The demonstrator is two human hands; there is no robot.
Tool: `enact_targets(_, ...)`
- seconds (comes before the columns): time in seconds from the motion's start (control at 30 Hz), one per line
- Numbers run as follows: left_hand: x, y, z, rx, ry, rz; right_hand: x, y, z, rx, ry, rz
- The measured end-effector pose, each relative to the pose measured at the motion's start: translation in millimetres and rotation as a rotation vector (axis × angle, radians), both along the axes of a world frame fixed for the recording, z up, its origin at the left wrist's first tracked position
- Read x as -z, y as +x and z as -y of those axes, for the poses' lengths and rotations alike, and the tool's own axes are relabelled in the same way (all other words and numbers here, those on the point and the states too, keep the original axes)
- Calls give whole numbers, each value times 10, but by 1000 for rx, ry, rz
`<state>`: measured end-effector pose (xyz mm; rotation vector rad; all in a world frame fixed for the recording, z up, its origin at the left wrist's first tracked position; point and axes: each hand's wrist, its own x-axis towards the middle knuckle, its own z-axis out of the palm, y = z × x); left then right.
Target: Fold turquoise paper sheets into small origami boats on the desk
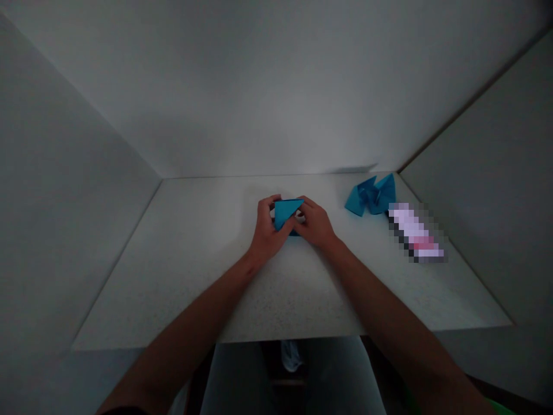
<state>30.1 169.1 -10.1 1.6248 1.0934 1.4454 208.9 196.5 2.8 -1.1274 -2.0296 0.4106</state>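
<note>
A piece of folded blue paper (286, 211) is held between both hands over the middle of the white tabletop (194, 230). Its upper face shows as a triangle with a straight top edge. My left hand (268, 227) grips it from the left, thumb lying across the front. From the right, my right hand (317, 222) closes on the same paper, its thumb meeting the left thumb near the lower edge. Part of the paper is hidden behind the fingers and thumbs.
Another folded blue paper shape (371, 196) with pointed flaps sits at the back right. Beside it lies a blurred-out, phone-like slab (415, 233). White walls enclose the tabletop at the back, left and right. Below the front edge my legs (337, 374) show.
</note>
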Motion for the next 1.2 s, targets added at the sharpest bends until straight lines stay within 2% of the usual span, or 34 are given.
enact_targets(0.23, -61, 49, 97, 24, 2, -12, -31, -82, 79, 116, 55, 87)
enact_targets(0.5, 23, 52, 27, 2, -99, 107, -109, -152, 143, 110, 101, 137)
enact_targets(0.67, 15, 47, 20, 31, -129, 92, -157, -162, 153, 164, 84, 198)
enact_targets(1.0, -55, -80, -111, -164, -182, 199, -253, -170, 200, 144, 74, 258)
enact_targets(1.2, -81, -120, -138, -177, -165, 209, -266, -184, 229, 86, 73, 207)
